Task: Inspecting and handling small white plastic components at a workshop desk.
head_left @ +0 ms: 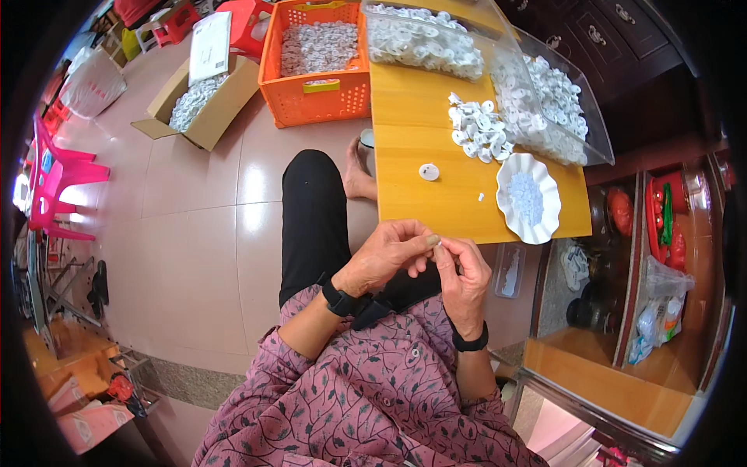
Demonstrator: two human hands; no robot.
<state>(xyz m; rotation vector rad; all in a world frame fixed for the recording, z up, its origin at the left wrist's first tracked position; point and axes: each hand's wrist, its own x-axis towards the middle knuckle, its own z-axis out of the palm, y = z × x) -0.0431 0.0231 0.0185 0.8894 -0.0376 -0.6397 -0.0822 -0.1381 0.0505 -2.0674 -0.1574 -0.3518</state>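
My left hand (389,253) and my right hand (461,272) meet over my lap, just off the near edge of the yellow table (412,210). Thumbs and forefingers are pinched together around a tiny whitish piece, too small to name, and I cannot tell which hand carries it. A single round white plastic part (429,171) lies on the table ahead of them. A tiny white bit (481,197) sits to its right. Farther right, a white scalloped dish (550,204) contains many small pale, translucent pieces (525,198). Beyond it spreads a loose pile of white plastic parts (478,128).
Clear plastic bins (424,47) of white parts stand along the table's far side. Left of the table are an orange crate (315,101) and an open cardboard box (206,128), both holding similar parts. A wooden shelf unit (607,389) stands at right, a pink chair (62,179) far left.
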